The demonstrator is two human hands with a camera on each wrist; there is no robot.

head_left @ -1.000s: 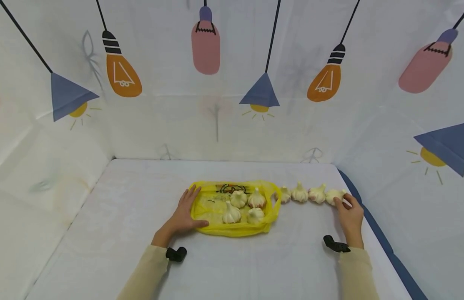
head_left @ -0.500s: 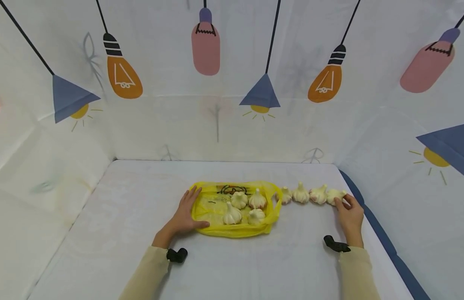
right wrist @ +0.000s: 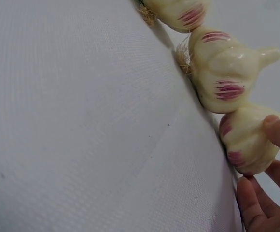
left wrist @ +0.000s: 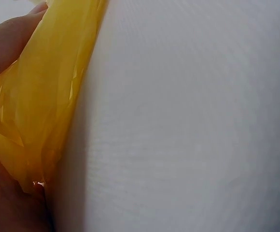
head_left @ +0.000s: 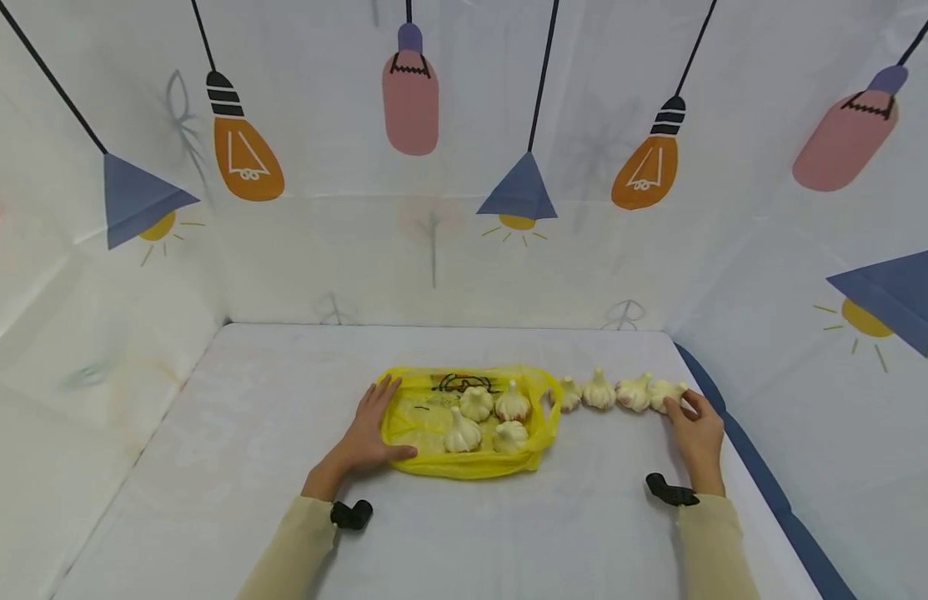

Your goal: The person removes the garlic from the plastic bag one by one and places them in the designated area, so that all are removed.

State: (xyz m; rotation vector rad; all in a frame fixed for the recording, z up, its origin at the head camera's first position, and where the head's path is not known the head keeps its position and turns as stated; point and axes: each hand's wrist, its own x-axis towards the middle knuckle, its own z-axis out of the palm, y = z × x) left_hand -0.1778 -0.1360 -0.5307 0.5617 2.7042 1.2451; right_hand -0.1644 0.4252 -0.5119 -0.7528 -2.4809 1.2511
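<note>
In the head view, my left hand (head_left: 369,427) rests with spread, straight fingers against the left end of a yellow plastic bag (head_left: 403,442). Its thumb lies over the bag's near edge. Inside the bag sit several garlic bulbs (head_left: 462,432). My right hand (head_left: 697,429) pinches the rightmost garlic bulb (head_left: 663,393) of a row on the table. The right wrist view shows the thumb on that bulb (right wrist: 250,137), the fingers low beside it. It touches the neighbouring garlic bulb (right wrist: 227,72), which has purple streaks. Yellow plastic (left wrist: 48,96) lies between left fingers and thumb.
The row continues left through a garlic bulb (head_left: 599,390) to another garlic bulb (head_left: 571,393) beside the bag's handle loop. White cloth covers the table (head_left: 509,533). A printed curtain (head_left: 448,258) stands behind, and the table's right edge (head_left: 764,500) runs near my right hand.
My right hand and the rightmost garlic bulb have shifted very slightly left, closer against the neighbouring bulb. The left hand and the bag stay in place.
</note>
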